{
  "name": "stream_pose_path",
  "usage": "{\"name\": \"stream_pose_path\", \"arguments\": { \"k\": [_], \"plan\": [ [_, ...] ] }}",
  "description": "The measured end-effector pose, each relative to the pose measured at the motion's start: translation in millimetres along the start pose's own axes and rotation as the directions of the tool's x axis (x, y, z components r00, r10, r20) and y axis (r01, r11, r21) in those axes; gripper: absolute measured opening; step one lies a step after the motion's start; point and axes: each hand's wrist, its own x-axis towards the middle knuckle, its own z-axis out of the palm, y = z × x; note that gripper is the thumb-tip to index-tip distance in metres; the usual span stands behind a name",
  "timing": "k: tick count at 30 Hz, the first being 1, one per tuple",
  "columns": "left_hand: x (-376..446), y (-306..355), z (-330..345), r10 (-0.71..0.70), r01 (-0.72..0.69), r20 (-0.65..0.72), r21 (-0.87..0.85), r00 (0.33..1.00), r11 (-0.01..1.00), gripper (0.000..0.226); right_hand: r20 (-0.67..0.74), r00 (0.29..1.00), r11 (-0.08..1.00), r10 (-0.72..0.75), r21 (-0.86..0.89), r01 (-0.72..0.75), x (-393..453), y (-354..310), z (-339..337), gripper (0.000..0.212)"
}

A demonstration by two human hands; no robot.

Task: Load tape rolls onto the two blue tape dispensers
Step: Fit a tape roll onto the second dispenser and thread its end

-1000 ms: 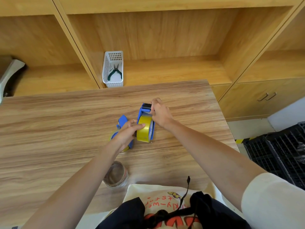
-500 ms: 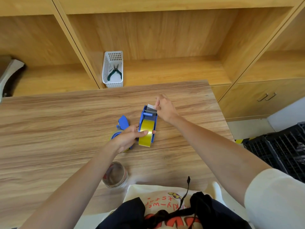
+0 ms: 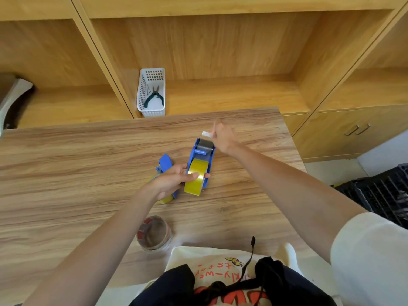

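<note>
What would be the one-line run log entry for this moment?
left hand: steadies yellow tape roll in upright blue plastic tape dispenser | right hand: pulls tape end past roller | second blue dispenser: lies beside

The person wore a white short sleeve (image 3: 371, 259) and a cream shirt (image 3: 220, 261) printed with red lettering, with a black garment (image 3: 172, 288) and black cord (image 3: 249, 255) over it. Both forearms were bare.

Left hand (image 3: 171, 181) hides most of second dispenser (image 3: 165, 163).
</note>
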Motion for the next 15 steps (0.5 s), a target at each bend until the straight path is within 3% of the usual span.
{"name": "stream_pose_path", "arguments": {
  "k": [3, 7, 10, 15],
  "plan": [
    [-2.4, 0.1, -0.7, -0.002, 0.002, 0.001, -0.042, 1.000, 0.999, 0.043, 0.011, 1.000, 1.000, 0.029, -0.001, -0.029, 4.7, -3.2, -4.4, 0.019],
    [1.8, 9.7, 8.9, -0.100, 0.101, -0.159, 0.000, 0.982, 0.995, 0.044, 0.039, 0.999, 1.000, 0.015, -0.015, -0.014, 3.7, -9.8, -2.6, 0.021],
    [7.2, 5.4, 14.2, -0.044, 0.056, -0.281, 0.035, 0.959, 0.998, 0.030, 0.039, 0.999, 0.999, 0.019, -0.038, -0.017, 6.9, -10.2, -2.3, 0.019],
    [2.5, -5.1, 0.9, 0.001, -0.007, -0.081, -0.074, 0.997, 0.997, 0.048, 0.048, 0.990, 0.991, 0.135, -0.015, -0.134, 14.3, 0.2, -8.9, 0.033]
  ]
}}
